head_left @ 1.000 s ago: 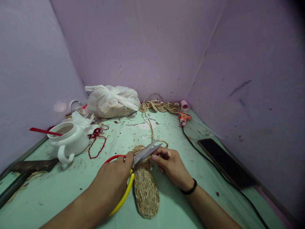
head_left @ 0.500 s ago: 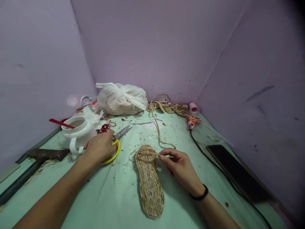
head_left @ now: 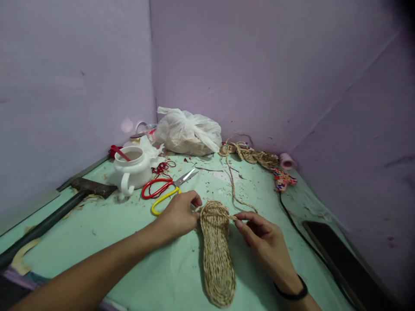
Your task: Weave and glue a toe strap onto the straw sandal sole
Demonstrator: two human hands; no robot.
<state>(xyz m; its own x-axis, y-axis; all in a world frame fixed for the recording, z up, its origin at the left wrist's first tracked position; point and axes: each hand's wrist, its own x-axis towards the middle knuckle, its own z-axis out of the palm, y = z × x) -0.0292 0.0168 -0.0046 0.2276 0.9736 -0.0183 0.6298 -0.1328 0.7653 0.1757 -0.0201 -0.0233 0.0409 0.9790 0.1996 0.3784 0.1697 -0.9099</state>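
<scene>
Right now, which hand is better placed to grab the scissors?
Left, probably. The left hand holds the toe of the woven sole, with the scissors lying just beyond it on that side. The right hand pinches the braid end across the sole, farther off and occupied.

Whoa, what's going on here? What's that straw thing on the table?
A person is working on a woven sole, shaped like the bottom of a shoe, which lies flat on the green table. Their left hand grips its top edge, and their right hand pinches the braid end at the top. The scissors lie on the table with nobody holding them, near a white pot. More braided rope is piled by the back wall.
</scene>
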